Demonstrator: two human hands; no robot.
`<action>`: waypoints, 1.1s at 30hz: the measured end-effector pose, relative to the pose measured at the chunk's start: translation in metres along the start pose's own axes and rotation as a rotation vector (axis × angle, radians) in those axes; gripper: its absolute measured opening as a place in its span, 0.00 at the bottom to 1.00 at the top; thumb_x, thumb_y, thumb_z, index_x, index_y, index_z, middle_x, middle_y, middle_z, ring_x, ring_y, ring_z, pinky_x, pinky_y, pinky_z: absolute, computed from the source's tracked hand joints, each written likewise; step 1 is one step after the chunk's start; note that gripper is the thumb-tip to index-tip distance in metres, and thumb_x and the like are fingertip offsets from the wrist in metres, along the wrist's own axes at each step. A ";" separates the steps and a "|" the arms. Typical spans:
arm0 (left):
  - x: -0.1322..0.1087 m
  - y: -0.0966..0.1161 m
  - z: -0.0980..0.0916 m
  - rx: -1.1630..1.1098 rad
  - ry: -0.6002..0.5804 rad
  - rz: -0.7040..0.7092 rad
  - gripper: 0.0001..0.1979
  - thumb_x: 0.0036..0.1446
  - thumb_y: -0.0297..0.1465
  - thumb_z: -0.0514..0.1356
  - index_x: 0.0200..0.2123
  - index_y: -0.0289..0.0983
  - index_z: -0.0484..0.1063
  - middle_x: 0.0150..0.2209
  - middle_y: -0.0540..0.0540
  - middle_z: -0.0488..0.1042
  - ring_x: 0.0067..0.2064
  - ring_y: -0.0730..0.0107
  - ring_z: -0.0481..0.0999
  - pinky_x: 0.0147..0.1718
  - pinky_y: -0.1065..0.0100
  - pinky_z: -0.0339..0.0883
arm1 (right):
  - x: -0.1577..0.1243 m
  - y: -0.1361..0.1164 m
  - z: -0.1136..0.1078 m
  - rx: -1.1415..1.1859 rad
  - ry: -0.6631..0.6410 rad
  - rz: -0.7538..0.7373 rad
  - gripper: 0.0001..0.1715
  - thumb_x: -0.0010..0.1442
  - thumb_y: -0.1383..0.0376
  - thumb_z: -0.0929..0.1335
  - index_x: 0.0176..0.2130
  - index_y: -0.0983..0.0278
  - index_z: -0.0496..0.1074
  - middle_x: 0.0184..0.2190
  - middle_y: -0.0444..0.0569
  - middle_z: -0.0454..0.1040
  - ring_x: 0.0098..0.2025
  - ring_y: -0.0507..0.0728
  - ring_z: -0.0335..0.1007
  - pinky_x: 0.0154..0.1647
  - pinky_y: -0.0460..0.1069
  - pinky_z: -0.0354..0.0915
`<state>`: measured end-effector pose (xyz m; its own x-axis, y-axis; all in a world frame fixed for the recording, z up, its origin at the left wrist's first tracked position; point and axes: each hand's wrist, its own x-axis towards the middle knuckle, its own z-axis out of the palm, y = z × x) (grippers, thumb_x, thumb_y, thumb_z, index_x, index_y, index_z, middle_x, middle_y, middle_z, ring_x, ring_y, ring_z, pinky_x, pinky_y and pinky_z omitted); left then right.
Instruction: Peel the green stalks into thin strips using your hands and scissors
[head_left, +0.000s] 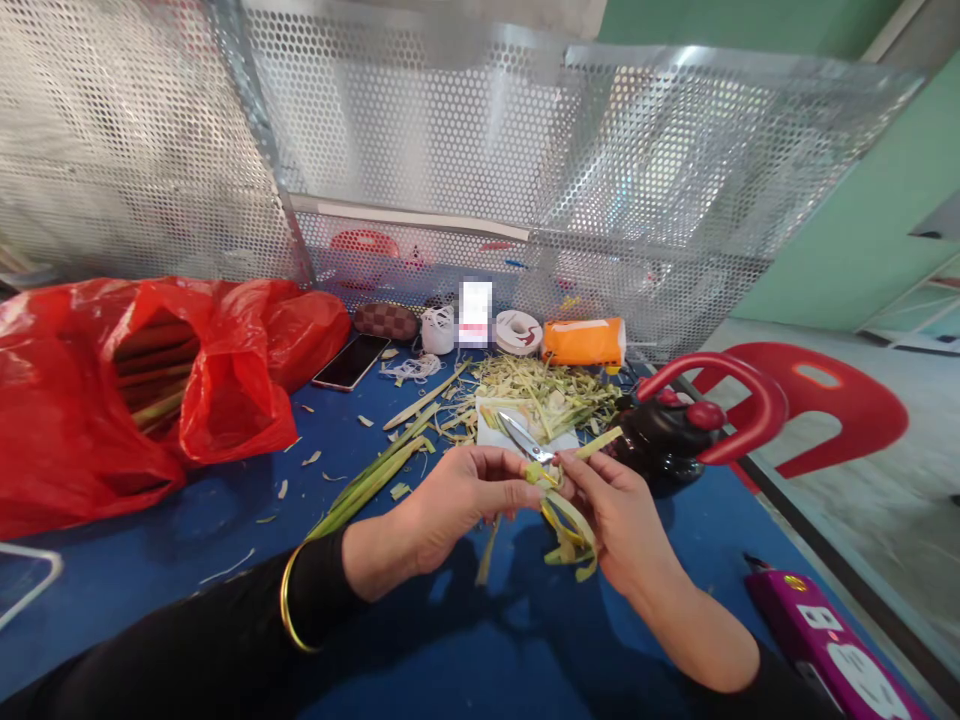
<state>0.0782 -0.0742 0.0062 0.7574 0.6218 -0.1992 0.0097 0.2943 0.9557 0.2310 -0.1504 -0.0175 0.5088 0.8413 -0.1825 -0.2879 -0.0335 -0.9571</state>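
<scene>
Above the blue table, my left hand pinches pale green plant strips between thumb and fingers. My right hand faces it, its fingers closed on the same strips, one end sticking out toward the kettle. Curled ends hang below the fingers. Just beyond my fingertips show the blades of a pair of scissors, over a white sheet. Something yellow shows among the strips; whether it is the scissors' handle I cannot tell. Long green stalks lie left of my left hand.
A heap of plant shreds lies behind the scissors. Red plastic bags with stalks stand left, near a phone. A black kettle with red handle stands right. A ribbon roll, orange packet and purple power strip are around.
</scene>
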 end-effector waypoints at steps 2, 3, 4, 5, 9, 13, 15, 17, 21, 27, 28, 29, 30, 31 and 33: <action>0.001 0.001 -0.001 -0.014 0.056 0.014 0.07 0.44 0.31 0.67 0.26 0.34 0.74 0.22 0.52 0.68 0.23 0.80 0.61 0.24 0.73 0.52 | -0.002 -0.009 -0.002 -0.029 -0.047 0.030 0.19 0.47 0.53 0.74 0.27 0.67 0.72 0.17 0.40 0.66 0.15 0.46 0.57 0.14 0.42 0.53; 0.002 0.001 -0.001 -0.029 0.085 0.026 0.06 0.44 0.31 0.67 0.26 0.34 0.75 0.23 0.52 0.69 0.23 0.80 0.61 0.24 0.73 0.52 | -0.004 -0.014 -0.004 -0.051 -0.085 0.050 0.20 0.48 0.53 0.74 0.31 0.67 0.73 0.19 0.40 0.67 0.14 0.45 0.56 0.14 0.42 0.53; 0.003 0.001 -0.002 -0.047 0.112 0.038 0.06 0.44 0.31 0.67 0.26 0.35 0.76 0.23 0.52 0.69 0.24 0.80 0.62 0.25 0.73 0.54 | -0.005 -0.020 -0.006 -0.083 -0.134 0.066 0.22 0.50 0.52 0.73 0.36 0.67 0.74 0.21 0.41 0.69 0.14 0.45 0.57 0.14 0.42 0.54; 0.005 0.000 -0.004 -0.067 0.136 0.051 0.06 0.44 0.31 0.67 0.27 0.35 0.76 0.24 0.51 0.70 0.25 0.79 0.63 0.27 0.73 0.55 | -0.007 -0.025 -0.009 -0.120 -0.172 0.068 0.23 0.51 0.52 0.72 0.41 0.66 0.74 0.23 0.42 0.71 0.15 0.46 0.60 0.15 0.43 0.56; 0.009 -0.001 -0.008 -0.134 0.213 0.076 0.06 0.44 0.30 0.67 0.29 0.36 0.78 0.28 0.49 0.74 0.29 0.77 0.68 0.32 0.73 0.59 | -0.018 -0.037 -0.014 -0.355 -0.279 -0.039 0.27 0.54 0.54 0.70 0.49 0.65 0.70 0.27 0.46 0.74 0.20 0.50 0.68 0.22 0.46 0.67; 0.010 0.001 -0.010 -0.165 0.195 0.075 0.08 0.43 0.30 0.68 0.30 0.36 0.78 0.29 0.49 0.75 0.31 0.76 0.70 0.35 0.74 0.60 | -0.026 -0.037 -0.015 -0.595 -0.353 -0.221 0.20 0.56 0.59 0.69 0.48 0.62 0.71 0.25 0.41 0.70 0.20 0.50 0.69 0.23 0.46 0.69; 0.009 0.003 -0.009 -0.201 0.187 0.040 0.09 0.43 0.29 0.68 0.31 0.35 0.78 0.28 0.48 0.75 0.30 0.75 0.71 0.35 0.73 0.62 | -0.028 -0.037 -0.016 -0.647 -0.385 -0.306 0.19 0.58 0.61 0.68 0.50 0.60 0.71 0.24 0.40 0.69 0.20 0.49 0.68 0.23 0.45 0.68; 0.008 0.005 -0.008 -0.227 0.203 0.008 0.10 0.42 0.28 0.68 0.32 0.34 0.77 0.27 0.48 0.75 0.28 0.75 0.71 0.33 0.73 0.62 | -0.029 -0.037 -0.018 -0.633 -0.446 -0.365 0.18 0.60 0.62 0.67 0.51 0.60 0.71 0.23 0.41 0.69 0.21 0.49 0.68 0.24 0.45 0.68; 0.008 0.006 -0.007 -0.227 0.215 -0.001 0.08 0.41 0.26 0.68 0.29 0.34 0.75 0.25 0.49 0.73 0.26 0.76 0.70 0.30 0.74 0.61 | -0.028 -0.038 -0.020 -0.408 -0.606 -0.311 0.14 0.63 0.63 0.64 0.44 0.62 0.76 0.28 0.47 0.75 0.25 0.52 0.72 0.30 0.49 0.71; 0.007 0.003 -0.005 -0.179 0.214 0.011 0.06 0.39 0.25 0.68 0.25 0.33 0.75 0.24 0.50 0.72 0.25 0.77 0.68 0.29 0.73 0.60 | -0.023 -0.032 -0.023 -0.254 -0.492 -0.287 0.10 0.56 0.65 0.71 0.41 0.59 0.77 0.28 0.46 0.75 0.27 0.53 0.72 0.29 0.49 0.71; 0.007 0.004 -0.005 -0.168 0.210 0.022 0.06 0.39 0.26 0.68 0.25 0.33 0.75 0.23 0.50 0.72 0.25 0.77 0.68 0.30 0.72 0.61 | -0.022 -0.030 -0.024 -0.267 -0.443 -0.347 0.08 0.56 0.65 0.71 0.39 0.59 0.78 0.25 0.45 0.73 0.26 0.52 0.70 0.28 0.48 0.69; 0.007 0.004 -0.004 -0.163 0.205 0.029 0.06 0.39 0.26 0.68 0.24 0.33 0.75 0.23 0.50 0.72 0.25 0.76 0.69 0.30 0.72 0.61 | -0.021 -0.029 -0.024 -0.283 -0.395 -0.422 0.07 0.58 0.64 0.70 0.38 0.60 0.78 0.24 0.44 0.71 0.26 0.52 0.68 0.27 0.48 0.68; 0.007 0.004 -0.003 -0.162 0.201 0.035 0.06 0.39 0.26 0.69 0.24 0.33 0.75 0.23 0.50 0.72 0.25 0.76 0.69 0.31 0.72 0.62 | -0.021 -0.029 -0.024 -0.293 -0.348 -0.505 0.07 0.59 0.64 0.69 0.37 0.60 0.79 0.24 0.45 0.70 0.27 0.52 0.67 0.28 0.48 0.67; 0.006 0.005 -0.002 -0.162 0.198 0.038 0.07 0.38 0.26 0.69 0.24 0.33 0.75 0.23 0.50 0.72 0.26 0.76 0.69 0.31 0.72 0.62 | -0.020 -0.029 -0.024 -0.292 -0.302 -0.582 0.08 0.60 0.64 0.68 0.36 0.60 0.79 0.26 0.46 0.70 0.30 0.54 0.68 0.31 0.49 0.67; 0.006 0.005 -0.001 -0.159 0.198 0.031 0.07 0.37 0.26 0.69 0.23 0.33 0.75 0.23 0.50 0.73 0.26 0.76 0.69 0.32 0.71 0.63 | -0.019 -0.030 -0.022 -0.228 -0.231 -0.679 0.09 0.61 0.64 0.67 0.35 0.60 0.78 0.32 0.49 0.72 0.39 0.57 0.69 0.39 0.51 0.67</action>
<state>0.0819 -0.0680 0.0095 0.6127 0.7580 -0.2237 -0.1264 0.3734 0.9190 0.2478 -0.1771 0.0096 0.3242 0.8077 0.4924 0.2165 0.4433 -0.8698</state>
